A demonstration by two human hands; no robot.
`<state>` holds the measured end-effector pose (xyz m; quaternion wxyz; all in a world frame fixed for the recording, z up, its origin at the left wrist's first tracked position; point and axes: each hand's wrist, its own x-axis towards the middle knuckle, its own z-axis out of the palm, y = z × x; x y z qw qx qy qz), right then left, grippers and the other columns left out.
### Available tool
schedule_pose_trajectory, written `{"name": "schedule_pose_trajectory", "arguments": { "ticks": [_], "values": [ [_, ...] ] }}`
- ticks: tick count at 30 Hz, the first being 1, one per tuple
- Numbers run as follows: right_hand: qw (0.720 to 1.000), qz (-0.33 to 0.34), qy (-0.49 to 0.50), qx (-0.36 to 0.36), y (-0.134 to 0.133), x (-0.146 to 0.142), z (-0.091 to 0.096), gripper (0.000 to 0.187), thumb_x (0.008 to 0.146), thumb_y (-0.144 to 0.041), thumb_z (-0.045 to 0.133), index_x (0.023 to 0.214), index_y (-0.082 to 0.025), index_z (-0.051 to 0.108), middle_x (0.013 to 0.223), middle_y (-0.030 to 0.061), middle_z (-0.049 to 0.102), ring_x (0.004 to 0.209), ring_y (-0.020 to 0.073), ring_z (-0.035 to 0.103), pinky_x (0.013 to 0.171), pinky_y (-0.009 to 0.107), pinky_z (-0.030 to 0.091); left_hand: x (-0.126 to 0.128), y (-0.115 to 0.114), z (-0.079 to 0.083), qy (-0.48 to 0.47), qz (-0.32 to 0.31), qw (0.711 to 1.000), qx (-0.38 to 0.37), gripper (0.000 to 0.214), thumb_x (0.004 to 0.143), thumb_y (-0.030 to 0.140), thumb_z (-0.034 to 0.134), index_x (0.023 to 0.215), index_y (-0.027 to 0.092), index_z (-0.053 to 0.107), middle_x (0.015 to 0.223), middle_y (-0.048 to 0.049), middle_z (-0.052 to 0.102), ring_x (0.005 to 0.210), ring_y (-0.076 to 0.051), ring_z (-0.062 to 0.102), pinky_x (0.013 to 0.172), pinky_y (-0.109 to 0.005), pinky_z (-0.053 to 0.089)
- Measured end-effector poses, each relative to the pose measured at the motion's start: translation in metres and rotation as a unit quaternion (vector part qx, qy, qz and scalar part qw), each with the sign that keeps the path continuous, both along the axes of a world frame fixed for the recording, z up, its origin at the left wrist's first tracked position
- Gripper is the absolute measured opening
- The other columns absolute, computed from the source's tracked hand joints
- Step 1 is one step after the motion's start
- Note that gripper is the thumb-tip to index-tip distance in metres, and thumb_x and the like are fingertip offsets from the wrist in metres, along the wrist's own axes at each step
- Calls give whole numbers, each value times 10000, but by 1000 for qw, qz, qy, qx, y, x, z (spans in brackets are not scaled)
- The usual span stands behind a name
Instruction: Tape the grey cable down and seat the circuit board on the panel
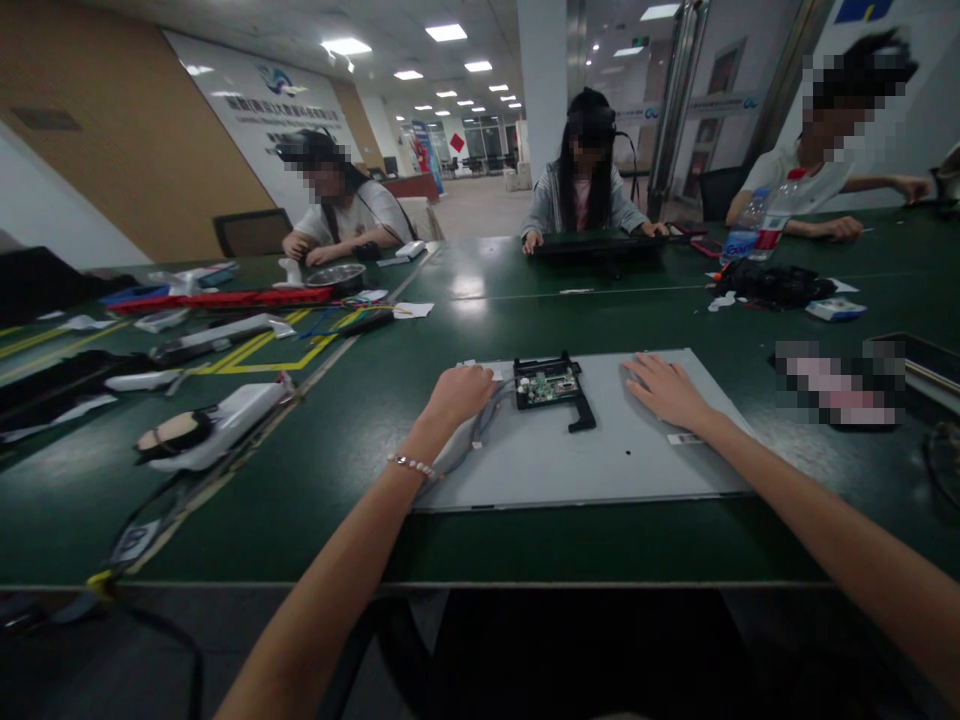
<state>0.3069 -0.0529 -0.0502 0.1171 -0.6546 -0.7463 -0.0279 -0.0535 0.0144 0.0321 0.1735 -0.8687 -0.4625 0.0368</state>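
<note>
Green tabletop (pixel 585 545) between panel (pixel 532 465) and near edge (pixel 585 585)

So the light gray panel (pixel 525 468) is lying flat, smack in the lower middle of the frame, long edges running roughly left to right. Near its top middle sits a green circuit board (pixel 551 387) in a black bracket (pixel 583 411), with an arm that hooks down toward the panel's center. Some gray cable (pixel 484 422) runs loosely down the panel's left side, and there's a little white label (pixel 684 439) over on the right.
</note>
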Motion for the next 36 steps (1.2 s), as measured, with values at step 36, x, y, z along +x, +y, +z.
{"name": "schedule_pose_trajectory", "arguments": {
  "ticks": [36],
  "values": [
    [994,16,105,23,-2,1,10,509,982,-402,347,1426,-195,485,1464,132,509,1380,315,411,1100,556,335,37,-15,-10,-216,-170,924,-265,1007,794,566,648,1566,155,148,1553,-194,324,1375,-311,410,1109,-408,353]
  ]
}}
